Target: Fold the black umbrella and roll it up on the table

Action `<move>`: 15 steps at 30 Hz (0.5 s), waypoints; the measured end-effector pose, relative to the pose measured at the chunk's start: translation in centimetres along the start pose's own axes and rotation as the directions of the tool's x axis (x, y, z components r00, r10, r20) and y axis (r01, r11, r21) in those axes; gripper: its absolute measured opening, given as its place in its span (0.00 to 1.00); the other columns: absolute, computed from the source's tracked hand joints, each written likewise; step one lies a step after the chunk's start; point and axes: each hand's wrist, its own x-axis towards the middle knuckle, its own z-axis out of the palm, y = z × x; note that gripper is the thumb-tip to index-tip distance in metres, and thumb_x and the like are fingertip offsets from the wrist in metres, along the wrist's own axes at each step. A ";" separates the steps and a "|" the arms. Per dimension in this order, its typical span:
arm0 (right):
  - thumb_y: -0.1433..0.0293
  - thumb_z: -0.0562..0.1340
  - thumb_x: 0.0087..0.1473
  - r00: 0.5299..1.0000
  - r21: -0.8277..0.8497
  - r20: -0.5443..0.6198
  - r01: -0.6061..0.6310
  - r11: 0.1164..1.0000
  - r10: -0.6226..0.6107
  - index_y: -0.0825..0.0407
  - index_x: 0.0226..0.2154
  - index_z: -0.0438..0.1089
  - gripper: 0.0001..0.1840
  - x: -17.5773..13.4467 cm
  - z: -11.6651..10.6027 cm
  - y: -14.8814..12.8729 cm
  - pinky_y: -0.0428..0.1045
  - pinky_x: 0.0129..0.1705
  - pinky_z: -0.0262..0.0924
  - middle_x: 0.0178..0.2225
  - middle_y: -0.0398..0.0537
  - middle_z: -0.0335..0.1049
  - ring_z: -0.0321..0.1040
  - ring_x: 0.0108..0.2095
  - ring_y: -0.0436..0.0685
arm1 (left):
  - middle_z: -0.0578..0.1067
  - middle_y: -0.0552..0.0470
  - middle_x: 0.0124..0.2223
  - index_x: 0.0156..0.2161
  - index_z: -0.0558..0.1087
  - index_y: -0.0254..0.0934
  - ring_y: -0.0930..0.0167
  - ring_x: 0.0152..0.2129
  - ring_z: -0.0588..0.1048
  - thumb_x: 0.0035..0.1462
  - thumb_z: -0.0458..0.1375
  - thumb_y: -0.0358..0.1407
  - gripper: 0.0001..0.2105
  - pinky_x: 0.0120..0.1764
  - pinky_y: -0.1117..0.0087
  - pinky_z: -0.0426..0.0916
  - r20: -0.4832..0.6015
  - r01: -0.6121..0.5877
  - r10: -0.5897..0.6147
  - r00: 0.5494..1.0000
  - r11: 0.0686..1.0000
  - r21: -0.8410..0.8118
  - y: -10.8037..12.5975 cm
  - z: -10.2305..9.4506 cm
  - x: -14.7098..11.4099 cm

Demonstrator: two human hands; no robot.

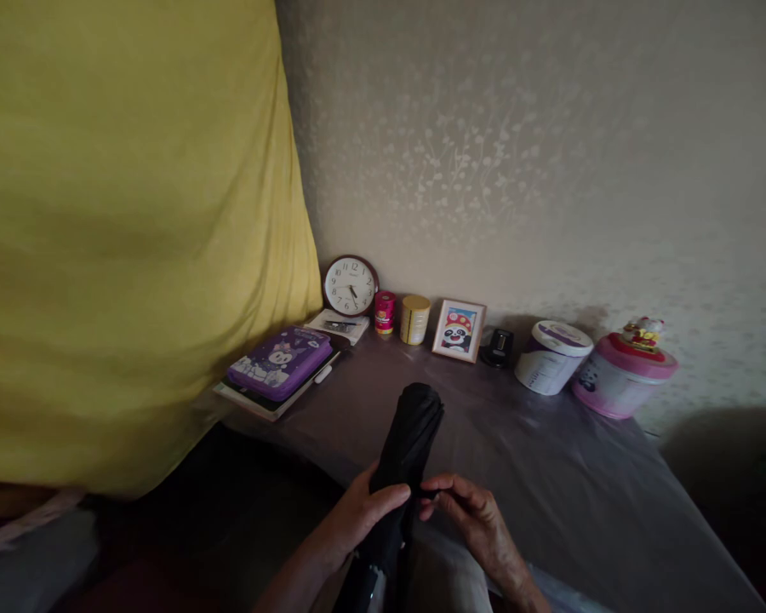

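Note:
A folded black umbrella (405, 451) stands tilted in front of me at the table's near edge, its rounded top leaning away and its handle end toward me. My left hand (363, 511) is wrapped around its middle, with the thumb across the front. On the umbrella's right side, my right hand (469, 515) pinches a small dark piece at its edge between thumb and fingers. Whether that piece is a strap or a fold of cloth I cannot tell. The lower end of the umbrella is partly cut off by the frame.
A grey-covered table (549, 477) spreads beyond my hands. Along the wall stand a clock (351, 286), a red can (385, 313), a yellow-lidded can (414, 321), a panda picture frame (459, 331), a black device (499, 348), a white tub (552, 359) and a pink tub (622, 379). A purple case (281, 364) lies left, near a yellow curtain (134, 213).

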 end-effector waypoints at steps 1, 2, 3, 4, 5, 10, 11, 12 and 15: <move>0.61 0.60 0.55 1.000 -0.020 -0.009 0.012 1.000 -0.012 0.47 0.35 0.73 0.10 -0.1 -0.2 0.2 0.45 0.39 0.63 0.24 0.42 0.73 0.71 0.31 0.51 | 0.75 0.49 0.29 0.44 0.68 0.31 0.73 0.19 0.71 0.43 0.63 0.50 0.27 0.22 0.73 0.68 -0.016 0.011 -0.011 1.000 1.000 0.002 0.0 -0.1 -0.1; 0.61 0.59 0.56 1.000 -0.039 -0.019 0.021 0.999 -0.022 0.47 0.35 0.73 0.10 -0.1 -0.3 0.3 0.45 0.38 0.63 0.23 0.42 0.72 0.71 0.31 0.51 | 0.75 0.51 0.28 0.44 0.67 0.31 0.74 0.18 0.71 0.43 0.63 0.50 0.28 0.21 0.73 0.68 -0.031 0.021 -0.021 0.999 1.000 0.004 0.0 -0.2 -0.1; 0.62 0.59 0.56 0.999 -0.057 -0.026 0.031 0.998 -0.032 0.47 0.35 0.73 0.09 -0.2 -0.5 0.4 0.44 0.38 0.63 0.23 0.41 0.72 0.70 0.31 0.51 | 0.74 0.52 0.27 0.45 0.67 0.31 0.74 0.17 0.71 0.44 0.63 0.50 0.28 0.21 0.73 0.68 -0.045 0.030 -0.030 0.999 1.000 0.008 -0.1 -0.2 -0.1; 0.62 0.59 0.56 0.999 -0.073 -0.031 0.041 0.996 -0.043 0.47 0.35 0.73 0.09 -0.3 -0.5 0.5 0.44 0.38 0.63 0.23 0.41 0.71 0.70 0.30 0.50 | 0.74 0.53 0.26 0.45 0.67 0.31 0.74 0.17 0.71 0.43 0.63 0.50 0.28 0.20 0.74 0.67 -0.054 0.037 -0.036 0.998 0.999 0.011 -0.2 -0.3 -0.1; 0.62 0.58 0.57 0.998 -0.089 -0.034 0.054 0.995 -0.058 0.47 0.35 0.73 0.09 -0.4 -0.5 0.4 0.44 0.37 0.62 0.23 0.41 0.71 0.70 0.29 0.50 | 0.73 0.53 0.26 0.45 0.67 0.32 0.74 0.17 0.71 0.43 0.63 0.50 0.28 0.20 0.74 0.67 -0.058 0.042 -0.041 0.997 0.999 0.013 -0.3 -0.4 0.0; 0.63 0.57 0.58 0.983 -0.259 -0.017 0.173 0.950 -0.183 0.47 0.33 0.74 0.11 -0.1 0.0 -0.5 0.43 0.34 0.62 0.29 0.44 0.67 0.68 0.29 0.48 | 0.72 0.54 0.24 0.45 0.67 0.32 0.74 0.15 0.71 0.41 0.63 0.50 0.29 0.18 0.75 0.65 -0.064 0.067 -0.066 0.996 0.998 0.011 -0.7 -0.4 0.2; 0.63 0.57 0.57 0.977 -0.304 -0.015 0.199 0.932 -0.214 0.47 0.32 0.74 0.11 0.0 0.1 -0.8 0.42 0.35 0.62 0.31 0.44 0.66 0.68 0.31 0.48 | 0.72 0.55 0.24 0.45 0.67 0.33 0.74 0.15 0.70 0.41 0.63 0.51 0.29 0.18 0.75 0.64 -0.066 0.073 -0.073 0.995 0.997 0.009 -0.7 -0.4 0.2; 0.63 0.57 0.57 0.970 -0.338 -0.005 0.227 0.914 -0.242 0.47 0.31 0.74 0.11 0.1 0.2 -1.1 0.42 0.36 0.62 0.32 0.45 0.66 0.68 0.33 0.49 | 0.71 0.56 0.23 0.45 0.67 0.33 0.74 0.14 0.70 0.41 0.63 0.51 0.29 0.17 0.76 0.64 -0.067 0.078 -0.077 0.995 0.997 0.006 -0.7 -0.5 0.2; 0.64 0.56 0.59 0.958 -0.371 0.086 0.287 0.883 -0.275 0.46 0.33 0.73 0.10 0.3 0.3 -1.7 0.43 0.42 0.62 0.38 0.46 0.67 0.68 0.39 0.50 | 0.70 0.56 0.23 0.44 0.67 0.34 0.74 0.14 0.70 0.42 0.62 0.50 0.28 0.17 0.76 0.64 -0.069 0.082 -0.082 0.994 0.997 0.003 -0.8 -0.7 0.1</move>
